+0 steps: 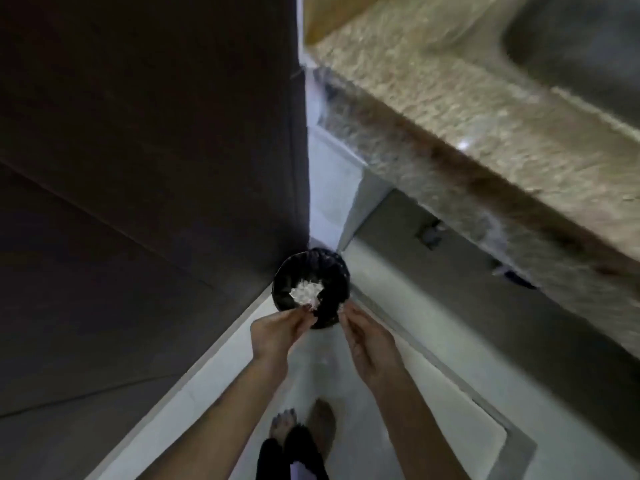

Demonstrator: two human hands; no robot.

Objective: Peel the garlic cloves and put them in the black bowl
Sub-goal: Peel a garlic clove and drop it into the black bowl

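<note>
Garlic peel (304,293) in the floor bin (334,271), just ahead of both hands
Left hand (277,332) and right hand (367,341) hover at its near rim, equally close, fingertips bunched on I cannot tell what; cloves and bowl unseen.

A heap of white, papery garlic skins (304,293) is seen inside a round, black, bag-lined bin (334,271) — loosely piled, low against its left wall.

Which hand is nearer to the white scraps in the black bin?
Left. The left hand reaches over the near rim of the black bin, fingertips almost at the white scraps; the right hand hovers by the same rim, farther to their right.
</note>
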